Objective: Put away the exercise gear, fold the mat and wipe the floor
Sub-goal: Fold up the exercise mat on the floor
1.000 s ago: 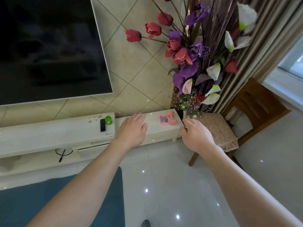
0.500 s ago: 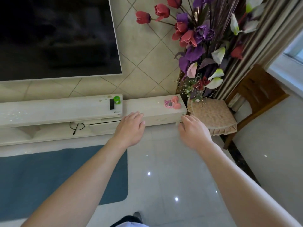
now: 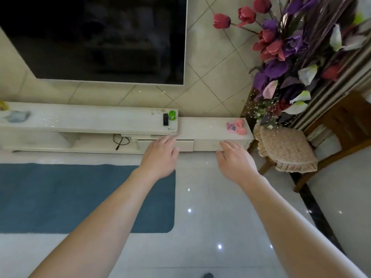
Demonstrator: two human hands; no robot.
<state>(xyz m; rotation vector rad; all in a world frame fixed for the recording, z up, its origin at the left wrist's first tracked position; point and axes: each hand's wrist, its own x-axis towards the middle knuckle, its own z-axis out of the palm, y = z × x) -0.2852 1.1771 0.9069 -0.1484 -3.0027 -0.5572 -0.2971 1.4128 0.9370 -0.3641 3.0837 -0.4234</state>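
Both empty, the left hand [image 3: 160, 157] and right hand [image 3: 234, 161] hover at the cabinet [image 3: 90, 121] front, fingers straight and loosely together; the mat [image 3: 80, 197] lies unfolded on the floor, long axis parallel to the cabinet, nearest the left hand

mat [image 3: 80, 197]: left end cut off | left hand [image 3: 159, 157]: fingertips blurred | pink object [image 3: 236, 127]: too small to identify | television [image 3: 100, 37]: top cut off

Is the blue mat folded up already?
No, the blue mat lies spread out flat on the white floor in front of the TV stand.
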